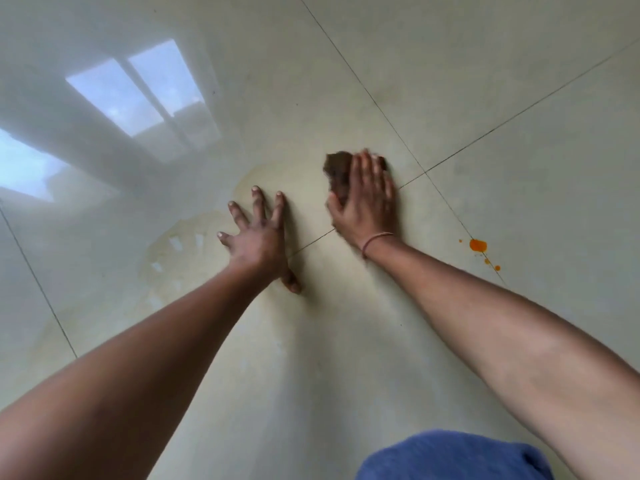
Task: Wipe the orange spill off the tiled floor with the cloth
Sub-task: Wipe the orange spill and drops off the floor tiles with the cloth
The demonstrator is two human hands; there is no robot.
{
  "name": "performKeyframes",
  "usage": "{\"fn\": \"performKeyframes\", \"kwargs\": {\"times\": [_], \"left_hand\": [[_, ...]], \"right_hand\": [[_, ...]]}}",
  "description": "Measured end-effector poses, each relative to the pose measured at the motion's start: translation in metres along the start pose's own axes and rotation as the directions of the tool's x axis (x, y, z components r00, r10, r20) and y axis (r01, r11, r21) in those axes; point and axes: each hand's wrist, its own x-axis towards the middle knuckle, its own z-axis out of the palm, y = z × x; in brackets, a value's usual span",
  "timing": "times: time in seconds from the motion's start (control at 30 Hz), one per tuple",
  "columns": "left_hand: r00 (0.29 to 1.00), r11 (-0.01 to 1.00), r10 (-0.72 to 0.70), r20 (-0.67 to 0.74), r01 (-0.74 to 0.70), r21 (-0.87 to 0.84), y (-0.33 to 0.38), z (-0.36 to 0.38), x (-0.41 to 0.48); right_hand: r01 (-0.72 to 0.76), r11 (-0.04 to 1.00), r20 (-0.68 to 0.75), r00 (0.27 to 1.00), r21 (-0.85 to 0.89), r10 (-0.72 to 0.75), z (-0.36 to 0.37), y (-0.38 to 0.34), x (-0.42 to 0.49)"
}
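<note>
Head view of a glossy tiled floor (pixel 519 98), read from left to right.

**Far left:** a window reflection (pixel 138 98) lies on the tiles. Near it is a faint yellowish smear (pixel 180 244) in a curved outline.

**Left of centre:** the left hand (pixel 258 237) rests flat on the floor. Its fingers are spread wide and hold nothing, and it appears to serve as a prop.

**Centre:** the right hand (pixel 367 199) presses down on a dark brown cloth (pixel 337 171). Its fingers lie nearly straight and close together over the cloth, which bunches out at the far and left sides of the hand. This hand is blurred, so the thumb's hold on the cloth edge cannot be told. A thin band (pixel 375 241) circles the wrist.

**Right:** the orange spill (pixel 478 244), not yet wiped, sits right of the cloth and nearer the viewer, just beside a grout line (pixel 446 202).

- **Shape:** it is one larger blob with small drops beside it, most of them trailing toward the near right. Its long axis therefore runs roughly along that line.
- **Reach:** the right hand is the closer one, and the left is well apart from the spill.
- **Open room:** only bare tile lies between cloth and spill. The likely move is a sweep of the cloth to the right and nearward, then on along the trail of drops.

**Near edge:** blue clothing (pixel 450 455) shows between the forearms.
</note>
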Motion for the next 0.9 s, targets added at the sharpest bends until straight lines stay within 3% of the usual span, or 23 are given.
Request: {"fn": "performKeyframes", "kwargs": {"times": [0.07, 0.13, 0.2, 0.23, 0.3, 0.33, 0.43, 0.5, 0.57, 0.67, 0.7, 0.77, 0.83, 0.9], "left_hand": [[1.0, 1.0, 0.004, 0.007, -0.004, -0.005, 0.001, -0.003, -0.002], [1.0, 1.0, 0.01, -0.002, -0.01, -0.012, 0.0, -0.004, -0.003], [1.0, 1.0, 0.003, -0.009, -0.003, -0.015, 0.0, -0.003, -0.003], [1.0, 1.0, 0.0, -0.011, 0.0, -0.008, -0.001, -0.002, -0.002], [1.0, 1.0, 0.009, -0.011, -0.009, -0.002, 0.001, 0.0, -0.001], [1.0, 1.0, 0.011, -0.012, -0.011, 0.0, 0.001, 0.001, 0.001], [1.0, 1.0, -0.007, -0.009, 0.007, 0.006, 0.0, -0.001, 0.0], [1.0, 1.0, 0.002, -0.007, -0.002, -0.002, 0.0, -0.001, 0.001], [1.0, 1.0, -0.001, -0.002, 0.001, -0.01, 0.0, -0.001, 0.0], [1.0, 1.0, -0.005, 0.004, 0.005, 0.002, 0.003, 0.0, 0.0], [1.0, 1.0, -0.008, 0.001, 0.008, 0.003, 0.002, 0.0, 0.001], [1.0, 1.0, -0.012, 0.001, 0.012, 0.006, 0.0, -0.002, -0.001], [1.0, 1.0, 0.007, 0.005, -0.007, -0.004, 0.002, -0.003, 0.0], [1.0, 1.0, 0.009, 0.003, -0.009, -0.016, 0.001, -0.003, -0.002]], "right_hand": [[0.22, 0.975, 0.057, 0.974, -0.002, -0.22, 0.006, -0.009, -0.026], [0.412, 0.911, 0.154, 0.901, -0.021, -0.404, -0.001, 0.026, -0.065], [0.352, 0.936, 0.131, 0.928, -0.005, -0.349, -0.011, 0.065, -0.046], [0.205, 0.979, 0.112, 0.973, -0.011, -0.202, -0.014, 0.065, -0.019], [-0.035, 0.999, 0.039, 0.999, -0.032, 0.036, -0.011, 0.034, 0.038], [-0.044, 0.998, 0.013, 0.999, -0.034, 0.044, -0.004, 0.008, 0.052], [0.239, 0.971, 0.098, 0.966, -0.002, -0.237, 0.008, -0.025, 0.021], [0.416, 0.909, 0.17, 0.896, 0.0, -0.41, -0.001, 0.014, -0.02], [0.357, 0.934, 0.148, 0.924, 0.003, -0.353, -0.011, 0.049, -0.006], [-0.003, 1.0, 0.051, 0.999, -0.015, 0.003, -0.005, 0.008, 0.048], [0.004, 1.0, 0.023, 1.0, -0.006, -0.004, 0.003, -0.016, 0.05], [0.182, 0.983, 0.074, 0.981, 0.008, -0.182, 0.013, -0.037, 0.016], [0.365, 0.931, 0.149, 0.92, 0.011, -0.363, 0.008, -0.002, -0.041], [0.365, 0.931, 0.137, 0.922, 0.008, -0.363, -0.007, 0.048, -0.054]]}}
